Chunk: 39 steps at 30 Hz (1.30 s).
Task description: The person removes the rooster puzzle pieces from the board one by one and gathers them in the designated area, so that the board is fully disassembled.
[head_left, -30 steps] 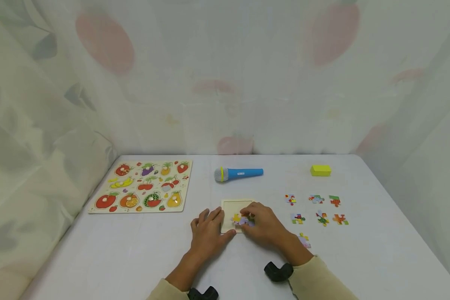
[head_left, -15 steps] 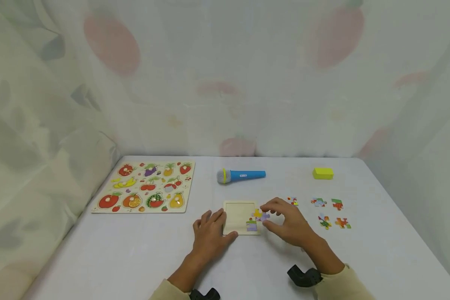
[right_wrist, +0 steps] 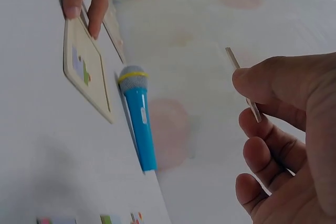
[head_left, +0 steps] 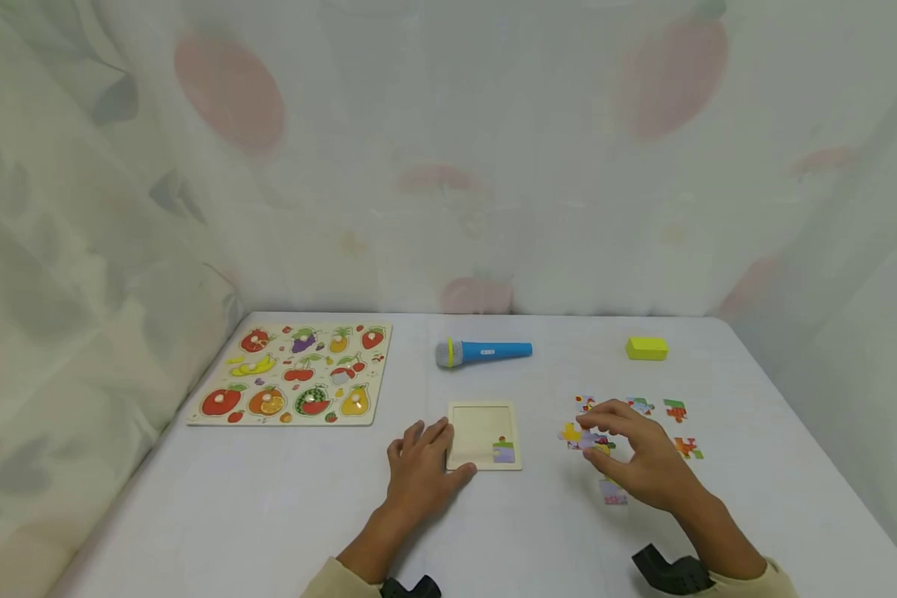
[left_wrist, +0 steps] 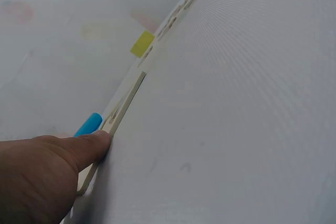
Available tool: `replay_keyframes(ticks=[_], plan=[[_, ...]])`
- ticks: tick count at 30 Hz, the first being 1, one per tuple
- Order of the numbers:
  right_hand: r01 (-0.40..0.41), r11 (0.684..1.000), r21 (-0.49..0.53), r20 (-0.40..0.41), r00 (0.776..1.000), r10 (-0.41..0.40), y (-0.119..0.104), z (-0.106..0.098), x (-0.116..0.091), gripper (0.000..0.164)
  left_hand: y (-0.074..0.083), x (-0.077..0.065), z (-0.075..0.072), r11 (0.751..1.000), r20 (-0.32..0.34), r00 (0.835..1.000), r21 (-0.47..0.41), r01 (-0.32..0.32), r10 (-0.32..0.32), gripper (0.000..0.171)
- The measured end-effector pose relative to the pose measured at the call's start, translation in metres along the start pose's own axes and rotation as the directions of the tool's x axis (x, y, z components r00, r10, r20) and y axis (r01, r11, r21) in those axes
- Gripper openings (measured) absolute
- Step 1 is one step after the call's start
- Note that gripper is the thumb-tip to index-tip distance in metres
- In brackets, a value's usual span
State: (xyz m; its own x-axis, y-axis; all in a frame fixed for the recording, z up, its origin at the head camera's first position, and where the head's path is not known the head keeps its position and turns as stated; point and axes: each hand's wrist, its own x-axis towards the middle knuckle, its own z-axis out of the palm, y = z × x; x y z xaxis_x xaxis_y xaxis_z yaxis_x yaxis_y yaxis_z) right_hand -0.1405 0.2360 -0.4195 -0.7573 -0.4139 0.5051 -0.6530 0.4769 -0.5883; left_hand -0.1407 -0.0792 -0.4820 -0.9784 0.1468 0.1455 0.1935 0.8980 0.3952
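In the head view my left hand rests against the left side of a small wooden puzzle frame, thumb near its lower edge. One purple and green jigsaw piece lies in the frame's lower right corner. My right hand pinches a yellow and purple jigsaw piece between thumb and forefinger, up above the table. The right wrist view shows this piece edge-on, as a thin wooden slab, with the other fingers curled beneath. Several loose jigsaw pieces lie around and under the right hand, including a pink and purple one.
A fruit puzzle board lies at the back left. Behind the frame is a blue toy microphone with a silver head. At the back right sits a yellow block. A patterned curtain hangs beyond the table.
The right hand has carried the yellow and purple jigsaw piece out of the frame and rightward over the loose pieces. The left hand has stayed at the frame.
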Motion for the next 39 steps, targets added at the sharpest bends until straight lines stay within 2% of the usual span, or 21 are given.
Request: replay_keyframes(ticks=[16,24,32,39], plan=[[0.036,0.996,-0.079,-0.055,0.998,-0.041,0.018,-0.040,-0.046,0.057,0.003,0.000,0.000,1.000,-0.004,1.000,0.000,-0.007,0.007,0.072],[-0.065,0.989,-0.135,-0.042,0.997,0.059,0.036,-0.051,-0.071,0.056,0.003,0.001,0.000,1.000,-0.011,1.000,0.014,-0.017,0.017,0.071],[-0.082,0.982,-0.167,-0.046,0.996,0.076,0.052,-0.052,-0.086,0.054,0.001,0.002,0.001,1.000,-0.012,1.000,0.015,-0.012,0.013,0.072],[-0.205,0.948,-0.242,-0.015,0.978,0.207,0.057,-0.048,-0.096,0.048,-0.001,0.000,0.001,1.000,-0.006,1.000,0.004,-0.004,0.004,0.072]])
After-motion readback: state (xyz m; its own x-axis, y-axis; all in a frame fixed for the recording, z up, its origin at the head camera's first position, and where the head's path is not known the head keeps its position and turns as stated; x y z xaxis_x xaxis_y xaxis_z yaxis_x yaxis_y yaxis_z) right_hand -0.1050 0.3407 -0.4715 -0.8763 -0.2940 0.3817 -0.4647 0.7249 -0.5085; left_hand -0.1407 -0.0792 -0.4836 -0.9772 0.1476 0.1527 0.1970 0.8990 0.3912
